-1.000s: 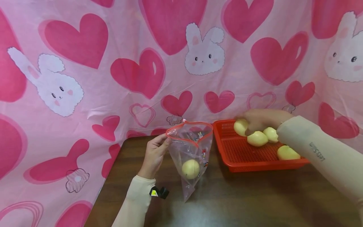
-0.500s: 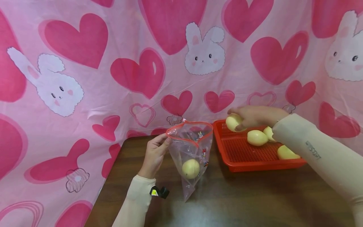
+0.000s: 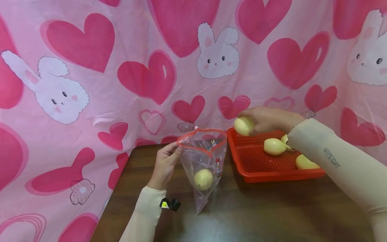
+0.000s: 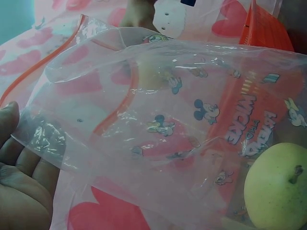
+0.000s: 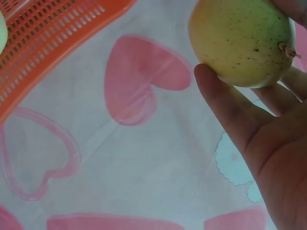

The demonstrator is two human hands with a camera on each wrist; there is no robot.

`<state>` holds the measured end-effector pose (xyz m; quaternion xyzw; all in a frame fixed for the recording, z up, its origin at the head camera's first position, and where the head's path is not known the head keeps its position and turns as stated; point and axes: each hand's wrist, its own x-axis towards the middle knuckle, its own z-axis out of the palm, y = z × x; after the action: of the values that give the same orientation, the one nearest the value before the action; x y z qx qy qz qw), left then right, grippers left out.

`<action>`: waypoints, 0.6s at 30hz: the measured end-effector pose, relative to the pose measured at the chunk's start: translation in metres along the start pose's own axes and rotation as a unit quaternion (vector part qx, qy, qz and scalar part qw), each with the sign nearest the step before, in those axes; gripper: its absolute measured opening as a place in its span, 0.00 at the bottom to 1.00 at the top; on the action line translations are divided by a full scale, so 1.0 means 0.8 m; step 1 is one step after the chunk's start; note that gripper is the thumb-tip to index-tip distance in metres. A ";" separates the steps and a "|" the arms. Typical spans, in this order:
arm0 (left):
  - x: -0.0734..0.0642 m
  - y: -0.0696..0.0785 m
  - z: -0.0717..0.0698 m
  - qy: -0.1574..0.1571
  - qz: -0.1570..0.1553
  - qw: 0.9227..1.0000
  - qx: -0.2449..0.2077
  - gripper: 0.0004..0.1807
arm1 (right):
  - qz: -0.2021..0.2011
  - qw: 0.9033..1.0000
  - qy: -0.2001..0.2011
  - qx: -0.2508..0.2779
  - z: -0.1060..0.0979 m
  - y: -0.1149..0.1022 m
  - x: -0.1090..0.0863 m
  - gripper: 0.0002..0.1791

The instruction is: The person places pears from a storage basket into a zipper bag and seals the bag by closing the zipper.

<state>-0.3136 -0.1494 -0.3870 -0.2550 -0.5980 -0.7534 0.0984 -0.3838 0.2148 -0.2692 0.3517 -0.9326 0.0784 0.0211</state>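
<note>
My left hand (image 3: 163, 164) pinches the left rim of a clear plastic zipper bag (image 3: 193, 158) with a red-orange zip edge. The bag's mouth gapes open, and cartoon prints show on its wall. Low inside it sits one round, pale yellow-green fruit (image 3: 203, 179), whose short stem shows in the left wrist view. Above the left back corner of a red basket (image 3: 248, 176), my right hand (image 3: 266, 117) holds another pale yellow-green fruit (image 3: 244, 126). In the right wrist view this fruit (image 5: 240, 43) has dark specks and a dry stem, with fingers around it.
Several similar fruits lie in the basket, including an oval one (image 3: 274, 146) and one by the front right rim (image 3: 306, 162). Both stand on a dark wooden table (image 3: 242, 211). A pink heart-and-rabbit cloth (image 3: 136, 40) hangs close behind.
My right hand has lifted the fruit up from the basket and carried it left toward the bag. The left hand and the bag have stayed in place.
</note>
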 end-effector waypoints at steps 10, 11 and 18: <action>0.002 -0.001 0.003 -0.001 0.006 1.000 -0.011 0.17 | 0.002 0.999 -0.004 0.033 -0.011 -0.013 0.009 0.33; 0.001 -0.002 0.003 0.001 0.006 1.000 -0.012 0.17 | 0.003 0.999 -0.006 0.036 -0.012 -0.015 0.010 0.33; 0.000 -0.002 0.005 0.010 0.007 1.000 -0.026 0.14 | 0.009 0.999 -0.008 0.033 -0.018 -0.025 0.015 0.35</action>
<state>-0.3129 -0.1452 -0.3877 -0.2538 -0.5754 -0.7707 0.1030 -0.3803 0.1944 -0.2516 0.3446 -0.9327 0.1065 0.0015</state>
